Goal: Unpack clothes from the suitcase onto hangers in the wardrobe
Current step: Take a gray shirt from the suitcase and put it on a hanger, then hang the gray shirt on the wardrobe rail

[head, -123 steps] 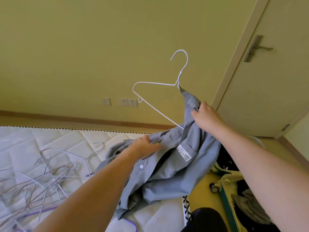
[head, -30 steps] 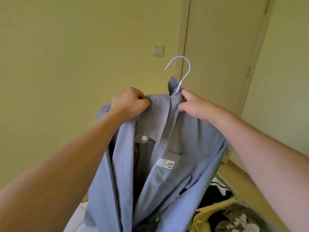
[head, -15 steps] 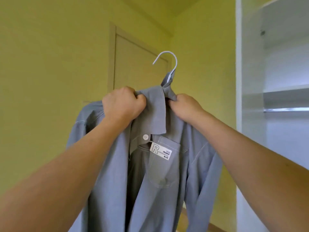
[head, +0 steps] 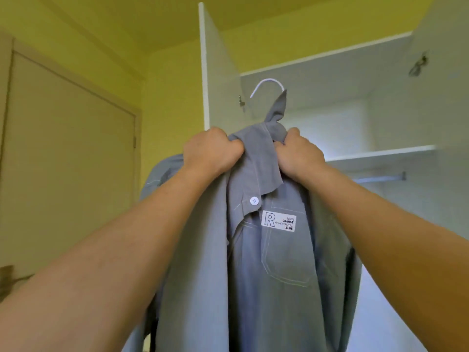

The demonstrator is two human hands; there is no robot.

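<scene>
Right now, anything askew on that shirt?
Yes. The shirt's collar sticks up crumpled beside the hanger hook instead of lying folded. Both the left hand and right hand grip bunched fabric.

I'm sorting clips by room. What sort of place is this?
Most likely a bedroom at home: an open white wardrobe with a shelf and hanging rail, a plain room door, yellow walls, and a grey shirt held up on a hanger.

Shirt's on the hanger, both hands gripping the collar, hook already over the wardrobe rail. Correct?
Not quite. The hook is not on the rail; the head view shows it in the air, above and left of it. The shirt is on the hanger, left hand and right hand gripping the collar.
</scene>
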